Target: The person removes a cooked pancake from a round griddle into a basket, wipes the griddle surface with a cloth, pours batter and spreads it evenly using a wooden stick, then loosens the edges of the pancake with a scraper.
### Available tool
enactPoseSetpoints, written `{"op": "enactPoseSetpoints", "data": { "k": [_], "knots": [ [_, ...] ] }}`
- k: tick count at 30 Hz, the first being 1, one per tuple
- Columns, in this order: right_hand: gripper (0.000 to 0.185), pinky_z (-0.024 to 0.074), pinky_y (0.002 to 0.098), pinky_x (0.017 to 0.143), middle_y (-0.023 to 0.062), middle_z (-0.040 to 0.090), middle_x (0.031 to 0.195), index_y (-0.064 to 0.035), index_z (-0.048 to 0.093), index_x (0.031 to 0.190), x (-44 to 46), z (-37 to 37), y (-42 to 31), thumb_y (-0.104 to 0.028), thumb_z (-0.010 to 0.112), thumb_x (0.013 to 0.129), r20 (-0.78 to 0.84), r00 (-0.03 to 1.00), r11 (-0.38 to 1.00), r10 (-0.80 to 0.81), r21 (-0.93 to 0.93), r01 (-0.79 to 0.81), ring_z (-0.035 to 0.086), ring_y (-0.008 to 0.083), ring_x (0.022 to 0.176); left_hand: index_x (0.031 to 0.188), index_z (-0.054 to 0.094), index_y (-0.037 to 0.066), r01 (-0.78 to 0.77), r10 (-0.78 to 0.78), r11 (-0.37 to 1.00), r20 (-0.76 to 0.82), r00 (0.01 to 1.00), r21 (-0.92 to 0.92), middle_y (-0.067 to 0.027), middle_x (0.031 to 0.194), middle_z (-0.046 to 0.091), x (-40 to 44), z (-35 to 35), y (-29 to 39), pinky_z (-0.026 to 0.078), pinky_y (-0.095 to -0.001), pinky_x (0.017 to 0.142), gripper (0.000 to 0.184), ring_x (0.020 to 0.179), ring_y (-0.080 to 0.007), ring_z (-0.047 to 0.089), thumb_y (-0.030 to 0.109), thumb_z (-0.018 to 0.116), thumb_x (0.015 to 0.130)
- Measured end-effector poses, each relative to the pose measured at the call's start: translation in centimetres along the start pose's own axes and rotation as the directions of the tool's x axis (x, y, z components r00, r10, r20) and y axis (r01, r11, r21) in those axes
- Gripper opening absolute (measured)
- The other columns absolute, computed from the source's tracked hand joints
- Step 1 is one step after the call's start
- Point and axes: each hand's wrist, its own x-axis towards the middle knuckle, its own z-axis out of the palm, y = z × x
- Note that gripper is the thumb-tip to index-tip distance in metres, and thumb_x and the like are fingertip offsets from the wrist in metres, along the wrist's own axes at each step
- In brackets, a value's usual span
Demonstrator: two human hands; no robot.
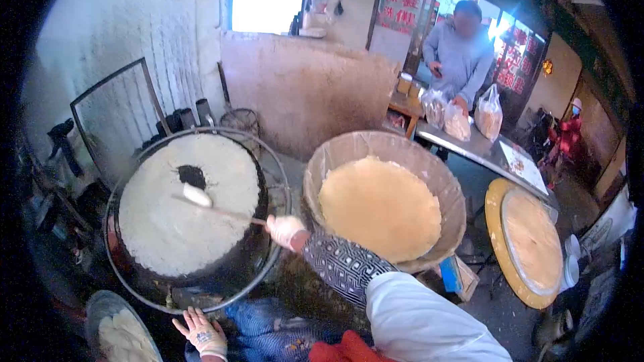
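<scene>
My right hand [285, 229], in a pale glove, is closed around the end of a thin wooden stick [235, 214]. The stick reaches across a large round griddle [265, 238] covered by a pale sheet of batter [168, 234]. A white lump of batter [197, 194] sits against the stick's far part, below a dark bare patch [192, 175] in the sheet. My left hand [204, 335], also gloved, has its fingers spread beside the griddle's metal ring [235, 302]; whether it touches the ring I cannot tell.
A bowl of pale dough or batter [121, 335] stands at lower left. Right of the griddle is a big basket [453, 194] holding thin flatbreads [379, 208]. More flatbreads [533, 238] lie on a round yellow board [496, 248]. Beyond, a person [456, 47] handles bags [457, 124] on a table [483, 154].
</scene>
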Motion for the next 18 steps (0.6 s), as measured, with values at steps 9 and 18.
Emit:
{"op": "enactPoseSetpoints", "data": {
  "k": [9, 18],
  "knots": [
    [0.027, 0.0550, 0.0462, 0.069, 0.0200, 0.070, 0.083, 0.0001, 0.061, 0.097, 0.6, -3.8, -2.3, -0.021, 0.044, 0.095, 0.017, 1.000, 0.999, -0.011, -0.037, 0.011, 0.070, 0.0345, 0.079, 0.132, 0.050, 0.000, 0.102, -0.104, 0.994, -0.087, 0.991, -0.028, -0.0160, 0.144, 0.045, 0.6, -0.5, -4.3, 0.007, -0.0616, 0.116, 0.061, 0.137, -0.0321, 0.036, 0.026, 0.062, 0.078],
    [0.031, 0.0530, 0.0511, 0.071, 0.0227, 0.069, 0.081, 0.0002, 0.059, 0.097, 2.3, -4.7, -2.3, -0.026, 0.043, 0.098, 0.039, 0.999, 0.995, -0.038, -0.093, 0.041, 0.068, 0.0392, 0.078, 0.139, 0.046, 0.001, -0.061, 0.058, 0.992, -0.033, 0.998, -0.110, -0.0160, 0.141, 0.047, 0.0, -5.3, 6.5, 0.008, -0.0633, 0.115, 0.065, 0.136, -0.0303, 0.038, 0.039, 0.057, 0.088]
  ]
}}
